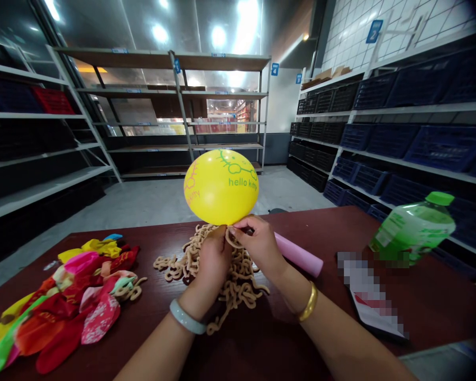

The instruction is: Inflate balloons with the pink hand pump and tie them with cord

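Note:
An inflated yellow balloon (218, 185) with "hello kitty" print stands upright above the table, its neck pointing down between my hands. My left hand (216, 254) is closed around the neck area, thumb upward. From the right, my right hand (257, 241) pinches close beneath the balloon, with a tan rubber band (233, 242) looped at its fingertips. The neck itself is mostly hidden by my fingers. Under and behind both hands lies a tangled heap of tan rubber bands (241, 293).
Limp, colourful balloons (71, 296) are piled on the left of the dark red table (158, 349). To the right lie a pink cylinder (299, 255), a phone-like slab (371, 296) and a green-capped bottle (414, 227). Shelves (222, 95) with crates (381, 137) stand beyond.

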A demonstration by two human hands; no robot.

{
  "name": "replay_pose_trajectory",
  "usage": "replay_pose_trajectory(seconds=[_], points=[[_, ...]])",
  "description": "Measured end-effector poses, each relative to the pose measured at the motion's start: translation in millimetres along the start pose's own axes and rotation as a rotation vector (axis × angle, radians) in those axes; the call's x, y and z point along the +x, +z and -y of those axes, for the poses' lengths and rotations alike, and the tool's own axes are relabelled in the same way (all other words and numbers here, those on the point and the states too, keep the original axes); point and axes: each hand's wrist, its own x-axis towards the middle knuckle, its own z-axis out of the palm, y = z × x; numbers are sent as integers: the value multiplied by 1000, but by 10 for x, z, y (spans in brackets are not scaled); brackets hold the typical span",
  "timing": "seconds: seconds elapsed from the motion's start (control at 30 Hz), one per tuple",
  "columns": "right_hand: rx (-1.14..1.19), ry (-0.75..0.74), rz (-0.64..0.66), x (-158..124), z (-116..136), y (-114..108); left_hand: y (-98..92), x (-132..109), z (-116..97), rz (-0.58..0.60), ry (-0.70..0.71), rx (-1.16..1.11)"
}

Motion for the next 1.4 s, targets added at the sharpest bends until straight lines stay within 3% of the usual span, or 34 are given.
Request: replay_pose_trajectory(seconds=[0.3, 0.53, 0.9, 0.97, 1.1, 1.17, 1.4], points=[[87, 121, 105, 25, 30, -26, -25, 4, -8, -18, -29, -6], [30, -20, 120, -4, 11, -14, -50, 8, -33, -34, 9, -15], [-119, -7, 142, -2, 27, -29, -27, 4, 11, -30, 37, 81], [0, 72, 146, -9, 37, -7, -9, 14, 14, -44, -51, -42], [508, 398, 164, -18, 58, 31, 33, 42, -31, -51, -279, -476], [656, 492, 147, -15, 69, 32, 47, 44, -58, -27, -310, -604], [648, 572, -22, -9, 43, 85, 100, -5, -55, 10, -213, -446]])
